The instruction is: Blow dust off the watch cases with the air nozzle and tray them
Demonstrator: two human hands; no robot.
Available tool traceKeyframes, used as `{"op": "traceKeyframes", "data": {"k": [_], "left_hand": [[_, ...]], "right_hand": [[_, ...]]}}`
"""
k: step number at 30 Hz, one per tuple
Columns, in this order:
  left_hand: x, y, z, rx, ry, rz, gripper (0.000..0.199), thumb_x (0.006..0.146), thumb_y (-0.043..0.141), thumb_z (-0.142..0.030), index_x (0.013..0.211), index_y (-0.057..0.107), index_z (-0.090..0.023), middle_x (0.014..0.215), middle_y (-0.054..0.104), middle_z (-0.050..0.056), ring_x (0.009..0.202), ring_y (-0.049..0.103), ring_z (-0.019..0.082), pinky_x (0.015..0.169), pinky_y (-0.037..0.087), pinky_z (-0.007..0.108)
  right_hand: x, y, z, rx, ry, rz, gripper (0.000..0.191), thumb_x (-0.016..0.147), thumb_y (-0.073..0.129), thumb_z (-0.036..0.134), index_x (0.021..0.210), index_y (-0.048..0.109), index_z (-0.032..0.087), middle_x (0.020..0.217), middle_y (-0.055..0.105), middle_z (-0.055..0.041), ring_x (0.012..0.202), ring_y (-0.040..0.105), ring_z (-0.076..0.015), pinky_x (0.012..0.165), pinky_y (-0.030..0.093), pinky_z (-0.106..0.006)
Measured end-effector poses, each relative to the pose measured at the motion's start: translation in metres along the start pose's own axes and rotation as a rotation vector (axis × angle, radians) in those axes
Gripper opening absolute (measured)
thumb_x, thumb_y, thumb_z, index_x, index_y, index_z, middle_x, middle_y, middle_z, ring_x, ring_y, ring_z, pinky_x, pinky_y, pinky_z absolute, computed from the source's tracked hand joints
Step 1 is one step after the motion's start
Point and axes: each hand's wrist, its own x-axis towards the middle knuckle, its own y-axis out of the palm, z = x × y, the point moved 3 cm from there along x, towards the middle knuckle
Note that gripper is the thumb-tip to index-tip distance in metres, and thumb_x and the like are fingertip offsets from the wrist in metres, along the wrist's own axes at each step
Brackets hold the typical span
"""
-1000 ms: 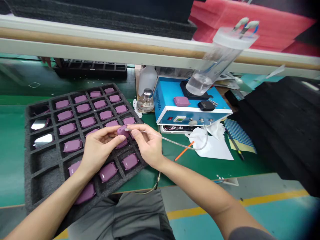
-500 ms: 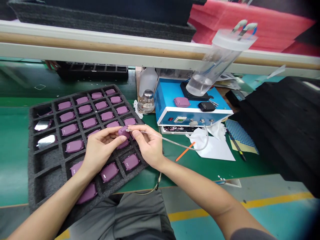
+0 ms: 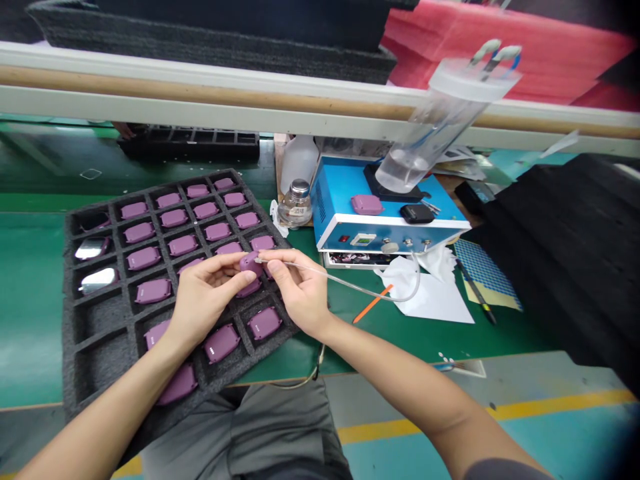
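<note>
My left hand [image 3: 207, 293] pinches a small purple rounded-rectangular case [image 3: 251, 263] between thumb and fingers, just above a black foam tray [image 3: 97, 320]. My right hand [image 3: 297, 287] holds a thin clear tube [image 3: 340, 279] with a fine metal tip, and that tip touches the case's edge. Several more purple cases sit in the tray's compartments, some of them beneath my hands and wrists. Two shiny, mirror-like pieces [image 3: 95, 280] lie in compartments at the tray's left side. Other compartments hold nothing visible.
A blue benchtop machine [image 3: 340, 193] stands right of the tray, with a purple case [image 3: 367, 204], a black case [image 3: 417, 213] and a tilted clear cylinder [image 3: 425, 143]. A glass bottle [image 3: 295, 205], tissue [image 3: 400, 277], pens and black foam [image 3: 550, 247] occupy the green bench [image 3: 30, 320].
The whole view has drifted slightly, leaving the tray and machine a little further right. Both hands keep the same hold on the case and tube.
</note>
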Motion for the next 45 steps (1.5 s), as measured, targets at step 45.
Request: {"op": "traceKeyframes", "data": {"k": [45], "left_hand": [[-0.0011,0.0028,0.0018,-0.095,-0.008,0.03,0.041,0.066,0.093,-0.032,0.101,0.081,-0.017,0.092,0.08,0.006,0.083,0.073,0.019,0.084,0.062,0.032]], "right_hand": [[-0.0032,0.0,0.0001,-0.003,0.003,-0.021,0.017,0.094,0.069,0.038,0.097,0.076,0.024,0.101,0.08,-0.0042,0.095,0.076,-0.0181,0.087,0.063,-0.031]]}}
